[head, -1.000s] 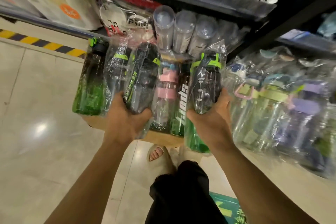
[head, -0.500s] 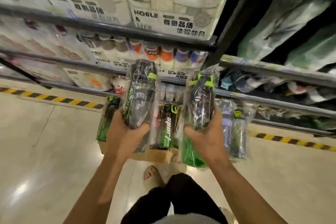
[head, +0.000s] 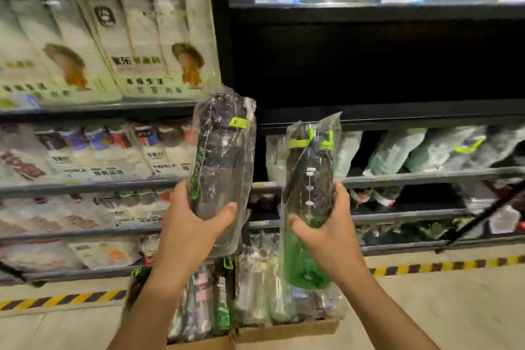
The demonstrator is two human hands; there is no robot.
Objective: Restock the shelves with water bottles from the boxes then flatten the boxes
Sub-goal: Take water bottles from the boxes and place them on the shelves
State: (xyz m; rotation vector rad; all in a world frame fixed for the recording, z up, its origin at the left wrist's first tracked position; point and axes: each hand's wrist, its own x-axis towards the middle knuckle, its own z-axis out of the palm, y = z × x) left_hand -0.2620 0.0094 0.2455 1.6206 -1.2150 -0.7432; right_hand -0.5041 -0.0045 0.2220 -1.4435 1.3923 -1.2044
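Two plastic-wrapped water bottles are held upright in front of the shelving, one in each hand, side by side but apart. The smoky dark bottle with lime-green lettering and a lime tab near its cap point(head: 221, 162) sits in the left hand point(head: 190, 230), fingers and thumb curled round its lower half. The green-tinted bottle with white measure marks and a lime-green loop lid point(head: 309, 179) is gripped round its middle by the right hand point(head: 326, 233). Below them, one brown cardboard box point(head: 284, 329) on the floor holds more wrapped bottles, too blurred to count. Behind runs a dark metal shelf point(head: 392, 115).
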